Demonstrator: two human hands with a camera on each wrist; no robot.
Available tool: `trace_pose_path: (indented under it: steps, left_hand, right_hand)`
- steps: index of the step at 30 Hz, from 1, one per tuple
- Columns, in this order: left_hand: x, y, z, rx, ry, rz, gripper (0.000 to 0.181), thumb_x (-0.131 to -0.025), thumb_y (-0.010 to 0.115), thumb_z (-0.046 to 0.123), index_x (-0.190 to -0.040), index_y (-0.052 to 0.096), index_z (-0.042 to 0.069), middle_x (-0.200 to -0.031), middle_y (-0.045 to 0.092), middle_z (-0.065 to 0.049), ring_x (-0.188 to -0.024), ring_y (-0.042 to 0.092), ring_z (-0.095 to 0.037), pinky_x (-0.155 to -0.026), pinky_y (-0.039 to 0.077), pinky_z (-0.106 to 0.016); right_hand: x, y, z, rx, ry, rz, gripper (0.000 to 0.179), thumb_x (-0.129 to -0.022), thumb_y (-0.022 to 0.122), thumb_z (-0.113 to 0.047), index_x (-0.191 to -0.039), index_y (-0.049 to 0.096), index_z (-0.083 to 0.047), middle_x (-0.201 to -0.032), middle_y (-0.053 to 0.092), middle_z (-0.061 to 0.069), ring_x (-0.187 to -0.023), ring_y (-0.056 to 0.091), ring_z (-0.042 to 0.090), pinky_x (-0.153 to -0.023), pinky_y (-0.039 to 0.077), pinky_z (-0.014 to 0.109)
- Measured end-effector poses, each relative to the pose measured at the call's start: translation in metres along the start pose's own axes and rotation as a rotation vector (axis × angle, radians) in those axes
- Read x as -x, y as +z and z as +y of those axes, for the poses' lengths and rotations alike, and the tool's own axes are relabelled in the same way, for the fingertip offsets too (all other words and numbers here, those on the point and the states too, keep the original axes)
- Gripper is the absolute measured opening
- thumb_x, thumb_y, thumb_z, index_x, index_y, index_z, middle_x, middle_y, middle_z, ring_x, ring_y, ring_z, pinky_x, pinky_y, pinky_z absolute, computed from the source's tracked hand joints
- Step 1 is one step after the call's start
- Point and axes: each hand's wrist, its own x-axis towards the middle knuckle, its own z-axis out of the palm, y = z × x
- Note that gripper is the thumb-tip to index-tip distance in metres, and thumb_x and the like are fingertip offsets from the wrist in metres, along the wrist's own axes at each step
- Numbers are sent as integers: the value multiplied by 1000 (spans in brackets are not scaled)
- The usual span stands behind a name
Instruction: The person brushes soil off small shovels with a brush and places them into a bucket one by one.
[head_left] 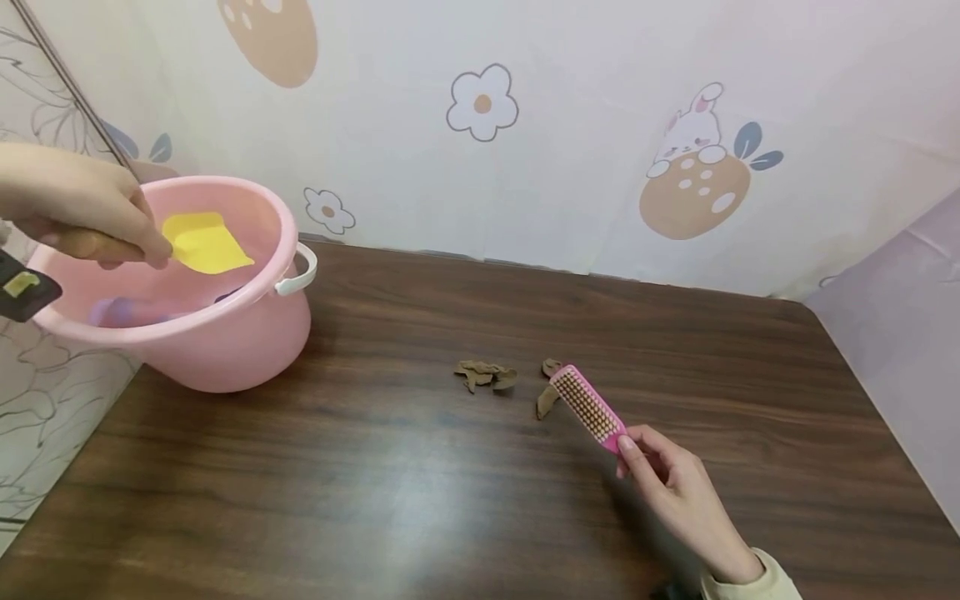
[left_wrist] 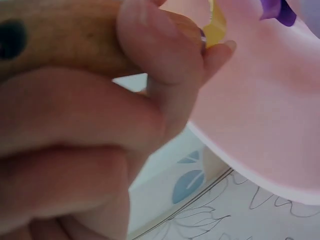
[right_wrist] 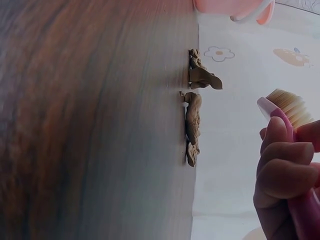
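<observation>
My left hand (head_left: pixel 97 200) grips the wooden handle (left_wrist: pixel 65 42) of a small shovel with a yellow blade (head_left: pixel 206 243). The blade overlaps the inside of a pink bucket (head_left: pixel 232 354) at the table's left in the head view. In my right hand (head_left: pixel 682 492) is a pink brush (head_left: pixel 588 407), its pale bristles turned up toward the head camera. Crumpled brown dry leaves (head_left: pixel 486 373) lie on the table left of the brush, and one more leaf piece (head_left: pixel 547 402) lies by the brush's tip, partly overlapped by it.
Purple items (head_left: pixel 127 312) lie inside the bucket, partly hidden by its rim. A white handle (head_left: pixel 300 271) sticks out from the bucket's right side. The dark wooden table (head_left: pixel 360 492) meets a patterned wall covering (head_left: pixel 570 192) at the back.
</observation>
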Motion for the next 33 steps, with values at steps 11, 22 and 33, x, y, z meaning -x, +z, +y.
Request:
trace_pose_path:
  steps: [11, 22, 33]
  left_hand:
    - [-16, 4, 13, -123, 16, -37, 37, -91, 53, 30, -56, 44, 21, -45, 35, 13, -43, 27, 0, -41, 21, -16]
    - [-31, 9, 18, -131, 27, 0, 38, -88, 59, 30, -53, 46, 21, -47, 39, 11, -46, 30, -4, -45, 22, -19]
    - [-34, 6, 21, -101, -3, 22, 38, -85, 66, 36, -54, 56, 17, -56, 52, 8, -49, 32, -5, -47, 24, -19]
  right_hand:
    - [2, 1, -1, 10, 1, 4, 9, -97, 54, -9, -94, 61, -14, -67, 56, -2, -47, 39, 1, -40, 33, 23]
    - [3, 0, -3, 10, -3, 9, 9, -96, 54, -9, -93, 61, -14, -67, 57, -3, -48, 39, 1, -40, 33, 23]
    - [5, 1, -3, 17, 6, 15, 8, -96, 55, -9, -92, 61, -13, -67, 57, -5, -48, 39, 1, -41, 33, 23]
